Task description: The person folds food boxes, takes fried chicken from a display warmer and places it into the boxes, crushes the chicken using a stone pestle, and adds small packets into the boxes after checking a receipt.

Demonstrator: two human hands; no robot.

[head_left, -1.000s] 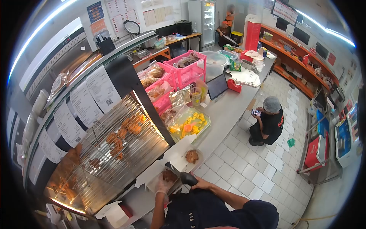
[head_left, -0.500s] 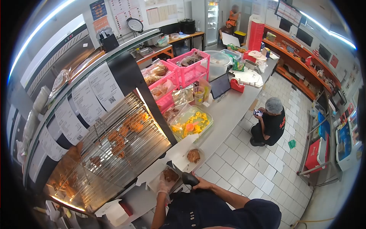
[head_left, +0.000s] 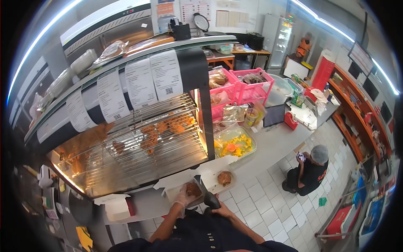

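My left hand (head_left: 183,196), in a clear plastic glove, is closed on a piece of fried chicken (head_left: 194,189) inside an open white paper box (head_left: 172,191). My right hand (head_left: 222,208) looks bare and grips what appears to be a knife (head_left: 212,200) by its thick black handle. Its dark blade points up between two boxes, beside the chicken; I cannot tell whether it touches the meat. Another open white box (head_left: 232,179), just right of the blade, holds a second piece of fried chicken (head_left: 224,178).
A heated display (head_left: 138,126) with fried chicken on racks stands on the left. Beyond the boxes are a tray of yellow pieces (head_left: 235,143) and pink baskets (head_left: 252,88). A person in a hairnet (head_left: 310,168) crouches on the right with a phone. Another open box (head_left: 117,208) lies left.
The view has turned left, so the scene sits farther right. The blade now stands more upright between the boxes. My left hand stays at the chicken.
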